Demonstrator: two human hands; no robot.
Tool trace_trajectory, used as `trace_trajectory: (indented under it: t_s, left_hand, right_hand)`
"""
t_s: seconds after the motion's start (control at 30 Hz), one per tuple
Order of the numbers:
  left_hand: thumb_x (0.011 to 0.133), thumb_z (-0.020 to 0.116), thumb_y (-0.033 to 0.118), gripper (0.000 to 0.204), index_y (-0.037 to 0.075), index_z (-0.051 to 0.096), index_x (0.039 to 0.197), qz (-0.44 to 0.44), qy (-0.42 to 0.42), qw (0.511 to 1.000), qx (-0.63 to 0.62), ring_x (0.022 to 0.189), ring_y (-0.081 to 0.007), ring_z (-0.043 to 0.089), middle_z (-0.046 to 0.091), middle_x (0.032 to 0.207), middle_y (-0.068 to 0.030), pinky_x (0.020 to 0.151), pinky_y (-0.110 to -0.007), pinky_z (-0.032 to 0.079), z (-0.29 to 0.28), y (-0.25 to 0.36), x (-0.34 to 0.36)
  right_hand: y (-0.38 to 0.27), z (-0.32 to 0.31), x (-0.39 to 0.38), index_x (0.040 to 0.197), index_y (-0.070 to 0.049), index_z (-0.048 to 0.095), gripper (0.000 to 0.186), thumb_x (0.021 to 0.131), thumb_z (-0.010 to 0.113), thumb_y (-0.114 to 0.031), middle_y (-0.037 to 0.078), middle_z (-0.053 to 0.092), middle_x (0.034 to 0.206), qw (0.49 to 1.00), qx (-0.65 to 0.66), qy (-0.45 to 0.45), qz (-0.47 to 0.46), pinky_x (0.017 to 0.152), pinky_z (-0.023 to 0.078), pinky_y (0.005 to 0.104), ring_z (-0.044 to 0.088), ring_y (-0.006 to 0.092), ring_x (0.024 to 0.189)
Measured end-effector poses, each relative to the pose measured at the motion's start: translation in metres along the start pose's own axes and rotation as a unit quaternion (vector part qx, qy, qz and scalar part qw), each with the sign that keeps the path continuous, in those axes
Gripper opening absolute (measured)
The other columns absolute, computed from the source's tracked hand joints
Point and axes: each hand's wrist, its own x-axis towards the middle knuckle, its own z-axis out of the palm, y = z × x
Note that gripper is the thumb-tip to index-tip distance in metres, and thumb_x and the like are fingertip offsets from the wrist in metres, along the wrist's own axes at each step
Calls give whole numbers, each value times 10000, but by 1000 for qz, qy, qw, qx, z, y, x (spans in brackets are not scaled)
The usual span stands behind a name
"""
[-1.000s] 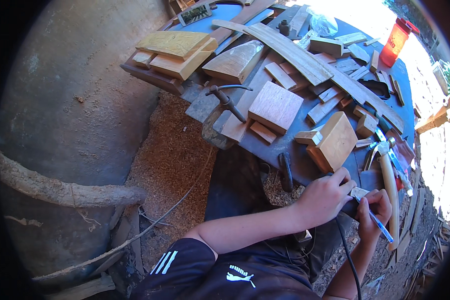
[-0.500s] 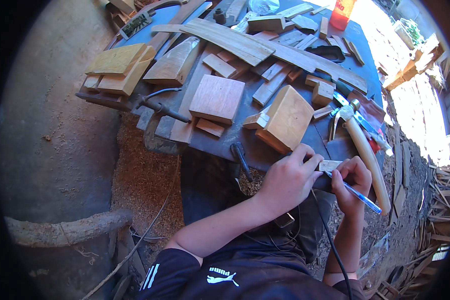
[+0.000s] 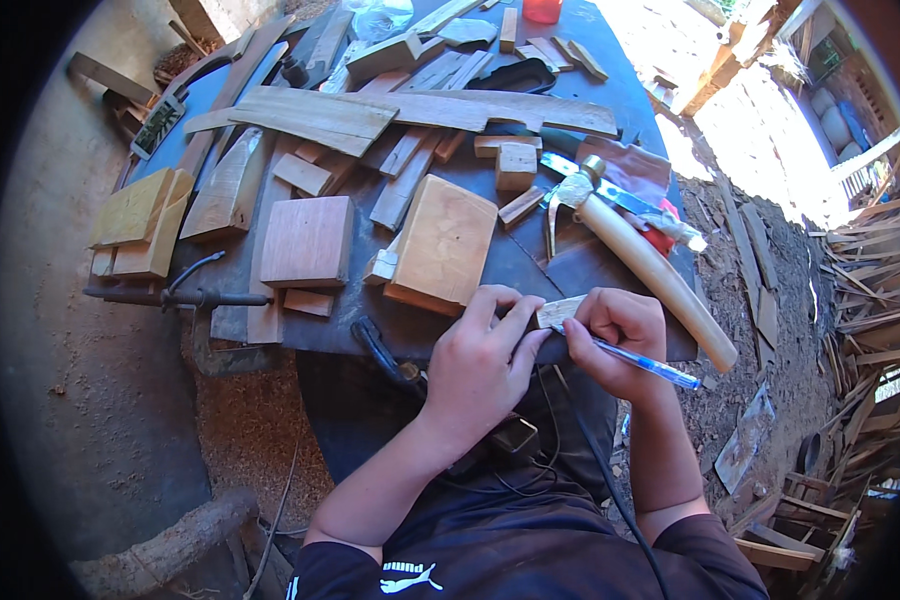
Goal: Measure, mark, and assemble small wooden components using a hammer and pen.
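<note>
Your dark bench point(image 3: 518, 255) carries wood blocks point(image 3: 442, 240) and a hammer point(image 3: 656, 274), with a plain wall point(image 3: 100, 320) to its left; its near edge runs just by your hands, the hammer's handle reaching its right corner; the small pale wood piece point(image 3: 558, 312) sits between your hands, flat-faced, partly covered; your left hand point(image 3: 482, 345) pinches one end; your right hand point(image 3: 618, 342) curls around a blue pen point(image 3: 650, 364), tip at the wood.
</note>
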Motion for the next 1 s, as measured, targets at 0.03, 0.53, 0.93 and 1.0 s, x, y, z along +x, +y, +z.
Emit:
trace_trajectory:
  t_s: [0.03, 0.53, 0.93, 1.0]
  left_hand:
    - [890, 781, 132, 284, 64, 716, 1157, 2, -1, 1000, -2, 873, -314, 705, 625, 1095, -108, 747, -410, 572, 1, 0, 0]
    - [887, 806, 129, 283, 56, 743, 1153, 31, 33, 999, -31, 602, -176, 609, 637, 1070, -69, 614, -329, 530, 0, -5, -3]
    - [887, 796, 132, 285, 62, 732, 1156, 41, 41, 998, -12, 707, -215, 662, 623, 1061, -78, 664, -361, 554, 3, -7, -2]
    - [889, 794, 141, 283, 56, 728, 1152, 37, 34, 999, -16, 752, -235, 677, 616, 1057, -81, 696, -374, 566, 3, -7, -4]
  right_hand:
    - [0, -1, 0, 658, -46, 509, 307, 810, 775, -33, 18, 435, 567, 1000, 8, 0, 5, 492, 333, 303, 410, 114, 499]
    - [-19, -51, 90, 1013, -12, 745, 114, 908, 719, -49, 155, 718, 975, 944, -312, 90, -60, 815, 563, 393, 733, 283, 908]
    - [-3, -76, 163, 1237, -115, 734, 345, 903, 761, -197, 134, 713, 975, 928, -365, -48, -54, 813, 556, 406, 682, 289, 843]
    - [-22, -64, 143, 1240, -104, 723, 366, 893, 775, -209, 135, 712, 980, 928, -355, -108, 27, 828, 555, 408, 681, 292, 861]
